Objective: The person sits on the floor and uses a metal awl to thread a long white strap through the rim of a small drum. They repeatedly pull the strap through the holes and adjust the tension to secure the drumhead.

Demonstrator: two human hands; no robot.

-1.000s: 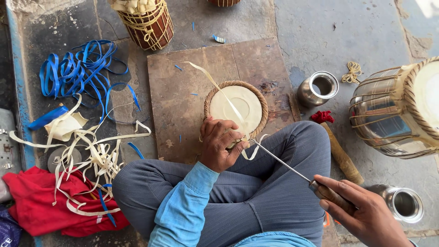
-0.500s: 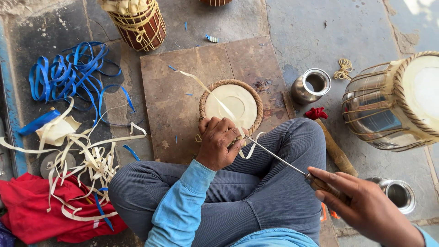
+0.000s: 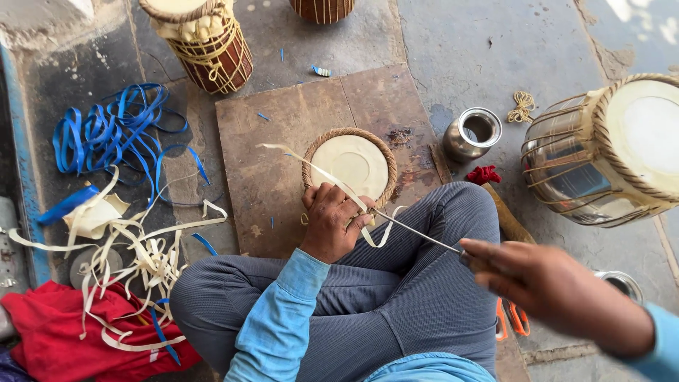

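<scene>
The round drum head [image 3: 351, 164] is pinned on the wooden board [image 3: 283, 148] by the left hand [image 3: 332, 223], its grip clamped on the near rim. A pale strap [image 3: 332, 177] runs past that grip. A thin metal tool [image 3: 417, 232] is gripped tight in the right hand [image 3: 559, 293], tip at the left fingers.

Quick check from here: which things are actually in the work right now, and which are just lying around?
In hand:
left hand on the round drumhead
pale strap
thin metal tool in right hand

Lying about:
blue straps
steel cup
finished drum
red cloth
</scene>
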